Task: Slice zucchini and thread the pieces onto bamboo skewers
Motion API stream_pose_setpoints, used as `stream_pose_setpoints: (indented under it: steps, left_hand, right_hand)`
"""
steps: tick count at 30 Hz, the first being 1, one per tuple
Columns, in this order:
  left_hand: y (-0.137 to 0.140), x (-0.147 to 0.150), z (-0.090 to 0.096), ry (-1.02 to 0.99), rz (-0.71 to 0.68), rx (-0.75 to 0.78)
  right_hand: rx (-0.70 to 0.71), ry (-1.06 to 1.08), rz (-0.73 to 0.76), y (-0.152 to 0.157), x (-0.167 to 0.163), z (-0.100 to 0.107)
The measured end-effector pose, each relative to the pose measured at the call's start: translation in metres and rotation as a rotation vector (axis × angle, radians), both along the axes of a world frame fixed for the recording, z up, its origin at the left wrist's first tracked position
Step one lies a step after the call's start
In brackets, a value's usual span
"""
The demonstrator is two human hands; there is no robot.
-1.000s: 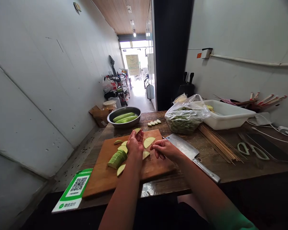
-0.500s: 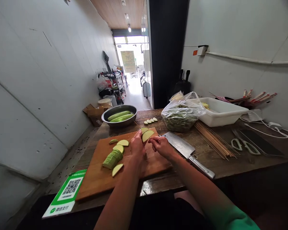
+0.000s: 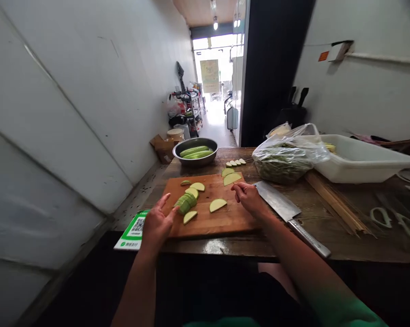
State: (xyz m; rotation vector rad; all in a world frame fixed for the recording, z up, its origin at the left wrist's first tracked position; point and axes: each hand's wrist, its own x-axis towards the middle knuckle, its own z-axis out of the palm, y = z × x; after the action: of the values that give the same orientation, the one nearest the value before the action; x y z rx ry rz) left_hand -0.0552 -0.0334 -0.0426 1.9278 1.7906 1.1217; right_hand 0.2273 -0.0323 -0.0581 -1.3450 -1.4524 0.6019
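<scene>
Half-round zucchini slices lie on a wooden cutting board. My left hand has its fingers spread, with fingertips at the near left side of a stack of slices; whether they touch it is unclear. My right hand is closed in a pinch on a thin skewer, mostly hidden by the fingers. Two zucchini slices sit at its far end, above the board's far right corner. A loose slice lies mid-board, another slice nearer the stack.
A cleaver lies right of the board. Beyond stand a metal bowl of whole zucchini, a row of small slices, a plastic bag of greens and a white tub. Skewers and scissors lie at right.
My left hand has left the slices by my right hand and moved left to the stack, its fingers opening. My right hand still holds the skewer. The view has swung left.
</scene>
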Motion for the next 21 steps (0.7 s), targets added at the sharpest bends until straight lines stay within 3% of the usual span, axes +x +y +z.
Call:
stream_pose_setpoints:
  steps: [4,9,17,21]
  left_hand:
    - [-0.012,0.000,-0.015,0.128,-0.050,-0.044]
    - [-0.012,0.014,-0.010,0.195,-0.049,-0.018]
    - [-0.012,0.006,-0.012,0.281,-0.066,0.023]
    - [-0.016,0.011,-0.015,0.330,0.001,0.086]
  right_hand:
    - [-0.048,-0.060,-0.009,-0.002,-0.002,-0.003]
    - [-0.076,-0.111,-0.008,-0.001,-0.003,-0.010]
    - [-0.063,-0.072,0.000,-0.001,-0.003,-0.012]
    - [-0.069,-0.080,-0.003,0.000,-0.002,-0.012]
